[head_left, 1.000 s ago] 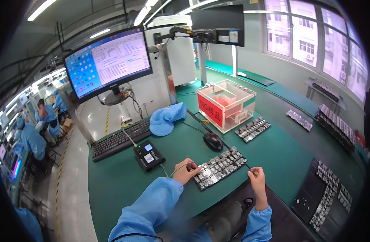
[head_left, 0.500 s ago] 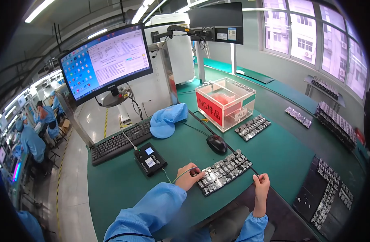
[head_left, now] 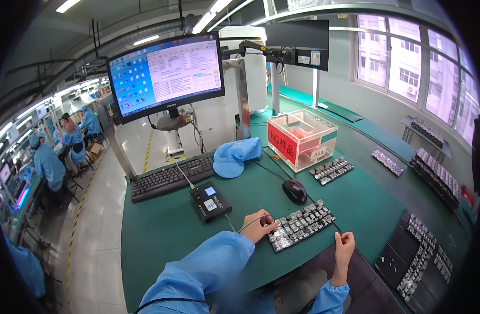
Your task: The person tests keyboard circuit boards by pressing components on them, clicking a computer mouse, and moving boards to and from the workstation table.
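My left hand [head_left: 256,226] is closed at the left end of a black tray [head_left: 301,226] holding rows of small silvery, block-like parts. A thin green cable [head_left: 230,224] runs from a black box with small lit screens [head_left: 209,201] and loops over this hand to the pinched fingertips, which touch or nearly touch the parts. My right hand [head_left: 344,248] is raised off the tray's near right corner, thumb and fingers pinched together. Anything between those fingertips is too small to make out.
Behind the tray are a mouse [head_left: 294,191], a keyboard [head_left: 172,177], a blue cap [head_left: 237,157] and a clear box with a red label [head_left: 283,144]. More part trays [head_left: 331,170] lie to the right. A monitor [head_left: 167,76] stands behind; several people [head_left: 49,162] work at left.
The view has swung left, so the bench and hands appear shifted right. Both hands keep nearly the same pose beside the tray.
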`<state>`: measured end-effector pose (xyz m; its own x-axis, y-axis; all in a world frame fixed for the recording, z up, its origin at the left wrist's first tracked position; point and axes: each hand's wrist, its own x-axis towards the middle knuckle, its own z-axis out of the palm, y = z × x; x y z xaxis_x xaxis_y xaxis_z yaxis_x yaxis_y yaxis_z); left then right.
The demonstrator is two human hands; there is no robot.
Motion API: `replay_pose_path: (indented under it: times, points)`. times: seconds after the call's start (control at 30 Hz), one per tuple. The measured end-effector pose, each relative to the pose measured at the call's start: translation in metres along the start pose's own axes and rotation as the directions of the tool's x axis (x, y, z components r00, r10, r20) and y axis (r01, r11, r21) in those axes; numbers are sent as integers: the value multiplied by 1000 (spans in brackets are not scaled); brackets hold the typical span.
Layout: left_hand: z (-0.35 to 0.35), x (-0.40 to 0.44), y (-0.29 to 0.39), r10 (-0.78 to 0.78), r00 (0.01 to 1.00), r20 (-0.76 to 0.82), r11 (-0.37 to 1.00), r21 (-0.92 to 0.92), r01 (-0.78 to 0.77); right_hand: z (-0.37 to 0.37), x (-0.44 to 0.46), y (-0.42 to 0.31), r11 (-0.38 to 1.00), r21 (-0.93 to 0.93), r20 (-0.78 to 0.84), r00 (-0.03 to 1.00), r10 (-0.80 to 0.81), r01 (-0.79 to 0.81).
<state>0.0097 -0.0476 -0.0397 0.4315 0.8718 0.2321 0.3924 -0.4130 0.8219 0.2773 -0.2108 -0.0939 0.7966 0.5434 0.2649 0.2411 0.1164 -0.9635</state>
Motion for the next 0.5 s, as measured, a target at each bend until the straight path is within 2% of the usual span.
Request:
replay_pose_path:
  times: [0.07,0.13,0.17,0.23,0.37,0.43,0.5]
  points:
    - [1,-3,1,12,1000,-1,1000,12,-12,-2,-6,-13,998,-57,-22,1000,-15,13]
    - [2,-3,1,28,1000,-5,999,20,-28,-1,-8,-31,924,-338,-59,976,-212,180]
    - [2,-3,0,41,999,-19,999,17,-41,0,-5,-38,923,-337,-64,974,-219,186]
    - [2,-4,0,61,998,-32,998,15,-60,5,3,-47,825,-476,-40,930,-364,303]
    - [-2,-6,6,17,1000,2,999,37,-17,29,30,-56,801,-450,25,902,-431,395]
    - [-1,-4,5,20,1000,8,999,26,-20,43,42,-52,752,-524,131,910,-392,400]
    - [1,-3,2,34,999,10,998,58,-35,53,46,-48,737,-570,151,928,-340,363]
